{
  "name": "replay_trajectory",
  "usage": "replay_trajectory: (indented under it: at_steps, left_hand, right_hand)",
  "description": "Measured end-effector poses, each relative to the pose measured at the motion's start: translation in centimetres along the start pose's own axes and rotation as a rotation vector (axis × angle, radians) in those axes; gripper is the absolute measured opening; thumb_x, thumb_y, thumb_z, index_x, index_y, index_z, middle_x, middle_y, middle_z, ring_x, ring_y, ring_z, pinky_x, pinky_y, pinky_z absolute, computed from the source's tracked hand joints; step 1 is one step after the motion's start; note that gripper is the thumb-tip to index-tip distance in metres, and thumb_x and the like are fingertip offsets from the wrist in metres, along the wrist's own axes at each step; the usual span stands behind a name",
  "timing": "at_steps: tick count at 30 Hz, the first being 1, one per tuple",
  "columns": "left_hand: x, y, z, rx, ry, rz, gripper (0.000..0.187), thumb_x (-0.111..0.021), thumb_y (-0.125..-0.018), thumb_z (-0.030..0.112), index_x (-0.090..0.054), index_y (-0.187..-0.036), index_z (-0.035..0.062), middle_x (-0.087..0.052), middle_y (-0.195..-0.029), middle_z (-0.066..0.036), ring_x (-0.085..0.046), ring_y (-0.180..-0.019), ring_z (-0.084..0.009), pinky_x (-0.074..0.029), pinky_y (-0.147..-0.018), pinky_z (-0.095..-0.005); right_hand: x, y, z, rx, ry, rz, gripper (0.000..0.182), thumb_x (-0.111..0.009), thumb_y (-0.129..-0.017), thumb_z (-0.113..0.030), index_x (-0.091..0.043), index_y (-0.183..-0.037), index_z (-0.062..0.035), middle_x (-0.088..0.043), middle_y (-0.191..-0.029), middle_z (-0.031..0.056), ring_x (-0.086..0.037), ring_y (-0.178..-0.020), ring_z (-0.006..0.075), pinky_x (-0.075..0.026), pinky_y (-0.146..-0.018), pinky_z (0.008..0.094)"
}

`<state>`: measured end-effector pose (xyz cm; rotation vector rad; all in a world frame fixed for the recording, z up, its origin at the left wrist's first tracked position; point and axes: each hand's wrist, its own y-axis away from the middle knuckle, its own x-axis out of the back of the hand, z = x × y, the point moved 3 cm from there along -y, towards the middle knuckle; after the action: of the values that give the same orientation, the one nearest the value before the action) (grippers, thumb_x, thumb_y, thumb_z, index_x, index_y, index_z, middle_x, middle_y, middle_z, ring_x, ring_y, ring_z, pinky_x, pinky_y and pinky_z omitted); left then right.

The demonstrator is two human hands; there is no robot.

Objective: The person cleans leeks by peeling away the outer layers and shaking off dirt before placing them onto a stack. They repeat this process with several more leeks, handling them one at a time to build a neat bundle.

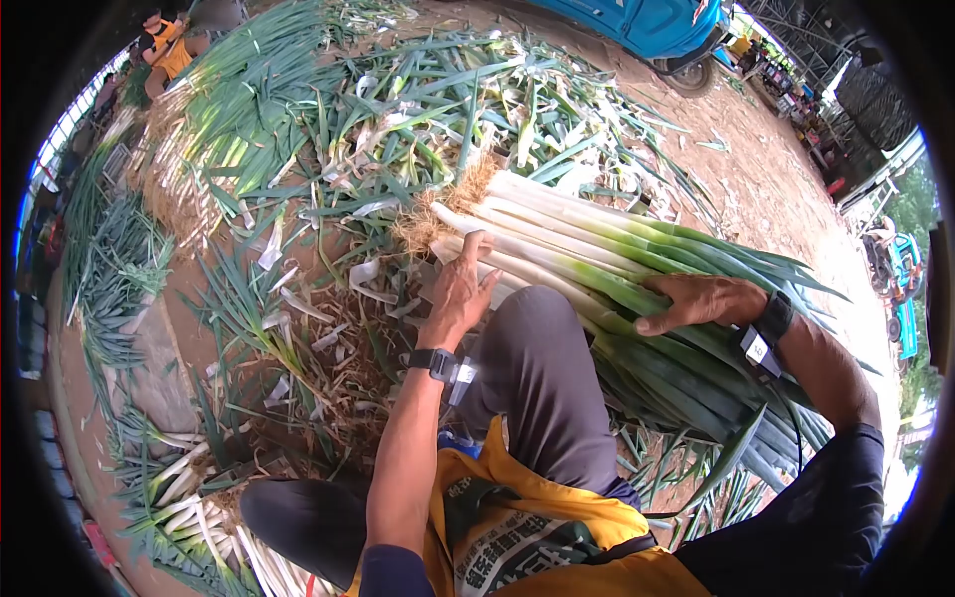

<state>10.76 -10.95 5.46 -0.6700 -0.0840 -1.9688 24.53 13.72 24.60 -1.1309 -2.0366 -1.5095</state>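
In the head view, a bundle of long leeks (557, 261) lies beside and across my raised knee, with white stalks and bushy roots (423, 224) to the left and dark green leaves to the right. My left hand (461, 292) is at the root end, its fingers bent around a white stalk at the bundle's near edge. Farther along, my right hand (701, 301) reaches over the green part, thumb and fingers on either side of a leek. The undersides of the fingers are hidden. Each wrist wears a dark band with a small device.
Trimmed leaves and peelings (398, 129) cover the ground ahead. A large heap of leeks (239, 109) lies at the upper left, and more white stalks (209, 527) are at the lower left. A person in an orange vest (171, 50) sits far back. A blue vehicle (637, 25) stands ahead.
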Motion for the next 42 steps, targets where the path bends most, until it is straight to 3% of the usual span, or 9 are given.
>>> replay_trajectory:
  at_steps: [7, 10, 14, 17, 21, 22, 31, 37, 42]
  left_hand:
    - [-0.5, 0.2, -0.7, -0.004, -0.037, 0.007, 0.061, -0.072, -0.090, 0.010, -0.036, -0.138, 0.0139, -0.067, -0.127, -0.020, -0.063, -0.117, -0.0452, -0.051, -0.097, -0.0486]
    - [-0.8, 0.3, -1.4, 0.000, -0.008, 0.017, 0.063, -0.073, -0.090, 0.011, -0.035, -0.140, 0.0131, -0.067, -0.129, -0.020, -0.062, -0.118, -0.0455, -0.050, -0.098, -0.0483]
    - [-0.9, 0.3, -1.5, -0.007, -0.033, -0.014, 0.064, -0.072, -0.091, 0.013, -0.035, -0.143, 0.0120, -0.065, -0.132, -0.019, -0.059, -0.123, -0.0438, -0.048, -0.102, -0.0475]
    - [-0.8, 0.3, -1.6, -0.045, -0.057, -0.030, 0.065, -0.071, -0.092, 0.014, -0.037, -0.147, 0.0096, -0.063, -0.135, -0.019, -0.057, -0.127, -0.0404, -0.046, -0.105, -0.0464]
    - [-1.5, 0.4, -2.4, -0.089, -0.142, 0.008, 0.063, -0.072, -0.092, 0.016, -0.044, -0.147, 0.0069, -0.061, -0.136, -0.020, -0.057, -0.128, -0.0381, -0.046, -0.106, -0.0457]
    - [-1.6, 0.4, -2.5, -0.111, -0.156, 0.024, 0.061, -0.072, -0.092, 0.017, -0.046, -0.147, 0.0066, -0.061, -0.136, -0.021, -0.057, -0.128, -0.0382, -0.046, -0.106, -0.0457]
    - [-2.1, 0.4, -3.0, -0.160, -0.258, 0.054, 0.062, -0.072, -0.092, 0.019, -0.047, -0.146, 0.0037, -0.060, -0.137, -0.021, -0.056, -0.127, -0.0385, -0.046, -0.107, -0.0450]
    - [-1.3, 0.5, -1.3, -0.052, -0.062, -0.038, 0.074, -0.072, -0.090, 0.013, -0.035, -0.155, 0.0061, -0.054, -0.145, -0.023, -0.050, -0.135, -0.0398, -0.041, -0.114, -0.0437]
    - [-1.6, 0.2, -1.4, -0.082, -0.187, -0.045, 0.073, -0.071, -0.092, 0.016, -0.037, -0.156, 0.0097, -0.054, -0.144, -0.025, -0.050, -0.135, -0.0406, -0.042, -0.113, -0.0442]
  right_hand:
    - [-0.2, 0.0, 0.8, -0.025, -0.115, -0.090, 0.093, -0.071, -0.082, -0.066, -0.053, -0.140, 0.0034, -0.061, -0.130, 0.0233, -0.057, -0.123, 0.0334, -0.043, -0.107, 0.0424]
    - [-0.8, 0.7, -0.4, 0.004, 0.376, 0.157, 0.084, -0.077, -0.081, -0.058, -0.056, -0.135, 0.0032, -0.064, -0.123, 0.0254, -0.062, -0.116, 0.0376, -0.048, -0.100, 0.0448]
    - [-3.3, 0.7, 2.9, 0.076, 0.294, 0.392, 0.073, -0.084, -0.075, -0.043, -0.059, -0.125, 0.0028, -0.069, -0.095, 0.0249, -0.067, -0.092, 0.0435, -0.053, -0.082, 0.0480]
    - [-3.2, 1.2, 3.0, 0.155, 0.304, 0.512, 0.068, -0.086, -0.071, -0.037, -0.062, -0.120, 0.0024, -0.068, -0.096, 0.0255, -0.067, -0.092, 0.0437, -0.052, -0.081, 0.0475]
    - [-1.9, 2.4, 1.9, 0.096, 0.484, 0.512, 0.061, -0.086, -0.067, -0.029, -0.062, -0.114, 0.0010, -0.067, -0.090, 0.0223, -0.066, -0.086, 0.0428, -0.051, -0.075, 0.0485]
    - [-1.6, 2.7, 1.1, -0.029, 0.549, 0.432, 0.061, -0.084, -0.068, -0.028, -0.059, -0.116, 0.0003, -0.066, -0.091, 0.0193, -0.065, -0.086, 0.0409, -0.049, -0.074, 0.0482]
    - [-5.8, 3.2, 0.0, 0.087, 0.842, 0.618, 0.043, -0.062, -0.079, -0.006, -0.057, -0.121, -0.0019, -0.064, -0.105, 0.0113, -0.064, -0.091, 0.0284, -0.051, -0.080, 0.0431]
    - [-5.7, 3.4, -0.7, 0.162, 0.859, 0.576, 0.045, -0.062, -0.079, -0.006, -0.056, -0.123, 0.0018, -0.064, -0.107, 0.0110, -0.064, -0.096, 0.0263, -0.051, -0.084, 0.0399]
    - [-4.7, 2.2, -0.9, 0.125, 0.876, 0.564, 0.048, -0.064, -0.079, -0.009, -0.056, -0.126, 0.0023, -0.063, -0.101, 0.0095, -0.063, -0.099, 0.0248, -0.051, -0.083, 0.0379]
